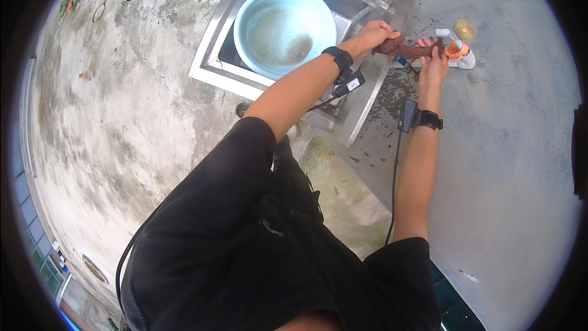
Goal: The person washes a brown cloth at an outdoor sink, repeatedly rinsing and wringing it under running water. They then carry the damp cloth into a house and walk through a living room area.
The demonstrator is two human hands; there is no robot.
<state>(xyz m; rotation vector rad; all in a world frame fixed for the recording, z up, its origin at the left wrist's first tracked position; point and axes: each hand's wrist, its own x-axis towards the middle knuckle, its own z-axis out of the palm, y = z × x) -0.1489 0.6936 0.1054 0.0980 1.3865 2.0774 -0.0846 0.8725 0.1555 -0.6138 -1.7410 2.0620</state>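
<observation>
A brown cloth (413,50), bunched and drawn lengthwise, spans the gap between my two hands. My left hand (377,36) grips one end above the raised edge of the metal sink. Around the other end close the fingers of my right hand (433,64), beside the wall. To the left, a light blue plastic basin (285,32) sits in the stainless steel sink (216,62). Cloudy water with a darker patch appears to lie in it. Just beyond my right hand are a white pipe or tap (452,39) and an orange wrapping (455,50) around it.
A yellowish round object (464,29) is by the white pipe. The grey wall (500,138) rises close on the right, with dark wet spots near the sink. Stained concrete ground (124,101) spreads to the left. Cables run from black wrist-worn devices (349,83) on both arms.
</observation>
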